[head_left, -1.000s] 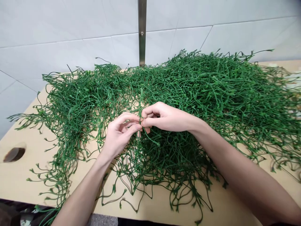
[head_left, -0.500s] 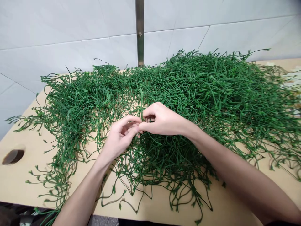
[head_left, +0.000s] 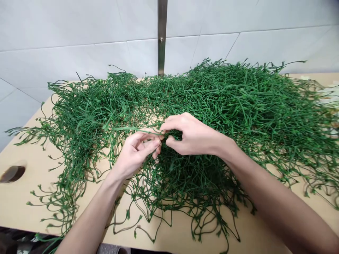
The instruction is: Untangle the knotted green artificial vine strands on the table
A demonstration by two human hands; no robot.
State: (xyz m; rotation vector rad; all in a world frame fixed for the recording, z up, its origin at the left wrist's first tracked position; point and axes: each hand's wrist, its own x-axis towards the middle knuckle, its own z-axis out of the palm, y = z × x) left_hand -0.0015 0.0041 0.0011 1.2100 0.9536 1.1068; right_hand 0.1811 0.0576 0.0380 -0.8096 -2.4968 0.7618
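Note:
My left hand [head_left: 139,151] is closed in a pinch, with thumb and fingertips together on a thin green plastic stem [head_left: 127,128]. The stem lies across the top of its fingers and points left. Close beside it, my right hand [head_left: 192,135] has thumb and index finger apart. Its index fingertip meets the stem's end by the left fingertips; its other fingers are partly hidden. Beneath and around both hands spreads a large tangled heap of green artificial stems [head_left: 225,98] with small forked tips.
The stems cover much of a light wooden table [head_left: 23,208]. A round dark hole [head_left: 12,174] sits at the table's left. White artificial flowers [head_left: 329,97] lie at the far right. Behind stand a tiled wall [head_left: 79,24] and an upright metal strip [head_left: 162,38].
The stem between my hands has swung from upright to lying leftward over my left fingers. My right thumb has parted from the left fingertips. The view has shifted slightly.

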